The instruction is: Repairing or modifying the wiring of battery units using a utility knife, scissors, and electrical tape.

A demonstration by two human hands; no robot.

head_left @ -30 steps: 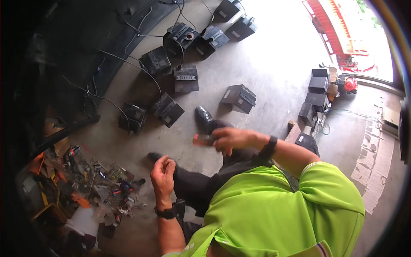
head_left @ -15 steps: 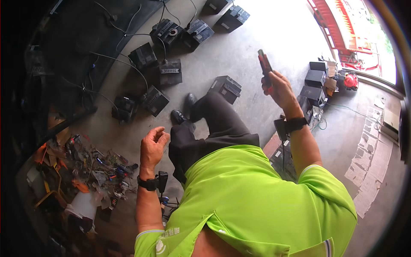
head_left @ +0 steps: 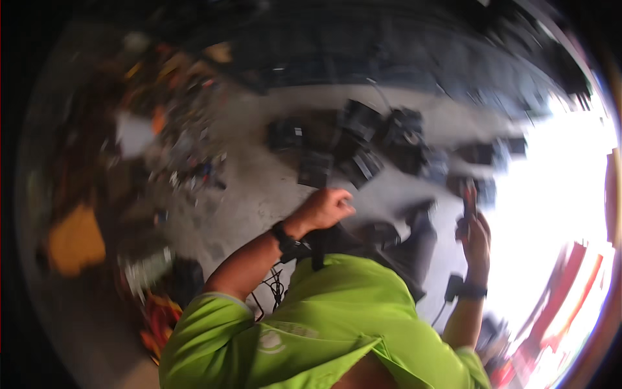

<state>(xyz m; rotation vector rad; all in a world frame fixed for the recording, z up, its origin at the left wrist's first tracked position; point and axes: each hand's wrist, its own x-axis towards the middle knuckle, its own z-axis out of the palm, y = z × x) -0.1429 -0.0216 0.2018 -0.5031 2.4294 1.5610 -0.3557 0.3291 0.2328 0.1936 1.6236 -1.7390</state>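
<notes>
My right hand [head_left: 478,235] is raised at the right and closed around a slim black-and-red handheld tool [head_left: 469,201], whose exact kind the blur hides. The tool points away from me. In front of my waist, my left hand [head_left: 326,209] has its fingers curled in, and nothing shows in them. Just beyond the left hand stand several black box-shaped units on the concrete floor; the closest is a dark box [head_left: 315,168], with another box [head_left: 360,166] to its right. Neither hand visibly touches them.
A heap of mixed tools and scraps [head_left: 194,155] covers the floor at the left, near a white container [head_left: 134,134] and an orange-yellow piece [head_left: 76,241]. A long dark surface [head_left: 337,61] runs across the back. Red structures [head_left: 570,292] stand by the bright opening at right.
My view has swung left, so the boxes and heap appear turned, with motion blur. My left hand has come across in front of my body. The tool stays in my right hand.
</notes>
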